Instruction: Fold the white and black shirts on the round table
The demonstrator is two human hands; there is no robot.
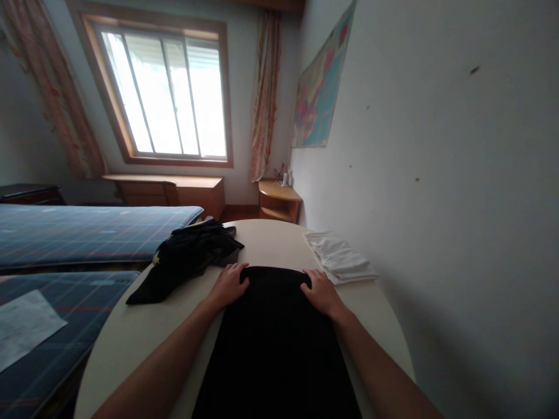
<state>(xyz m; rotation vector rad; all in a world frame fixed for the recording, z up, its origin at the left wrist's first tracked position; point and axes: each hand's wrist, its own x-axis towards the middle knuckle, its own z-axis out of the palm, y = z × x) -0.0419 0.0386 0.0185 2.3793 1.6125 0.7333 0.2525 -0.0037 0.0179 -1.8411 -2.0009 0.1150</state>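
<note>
A long piece of black cloth (279, 343), which looks like a garment, lies spread flat on a round cream table (131, 337), running from the middle of the tabletop toward me. At its far left corner is my left hand (229, 285), fingers curled over the edge and thumb on top. My right hand (322, 291) grips the far right corner the same way. The near end of the cloth runs out of view at the bottom. Whether it is trousers or another kind of garment cannot be made out.
Crumpled dark clothes (192, 250) lie at the table's left edge. Folded white cloth (340, 256) sits at the right, by the wall (458, 244). Two blue plaid mattresses (96, 233) are on the left, one bearing a white paper sheet (26, 326). A corner shelf (279, 192) stands behind.
</note>
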